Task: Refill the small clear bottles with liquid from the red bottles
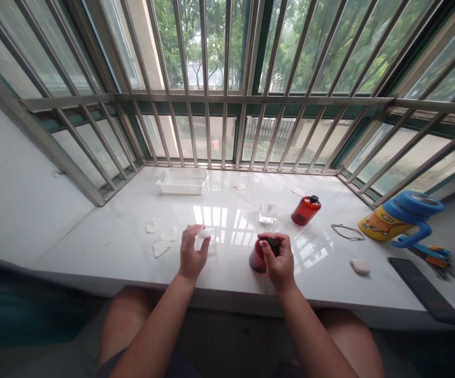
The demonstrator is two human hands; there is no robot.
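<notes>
My right hand (280,262) is wrapped round the neck and black cap of a red bottle (256,258), near the front edge of the counter. To its left, my left hand (192,254) has thumb and fingers curved round a small clear plastic box (210,242). Something whitish shows at its fingertips, too indistinct to name. Beyond my right hand lies a second clear plastic box (267,214). Farther right a second red bottle (306,210) with a black cap stands upright. Thin white scraps (161,245) lie left of my left hand.
A white perforated basket (182,184) sits at the back by the barred window. On the right are a cord loop (348,232), a yellow and blue mug (393,218), a pale rounded object (360,266) and a black phone (424,289). The white counter's (133,273) front edge crosses above my knees.
</notes>
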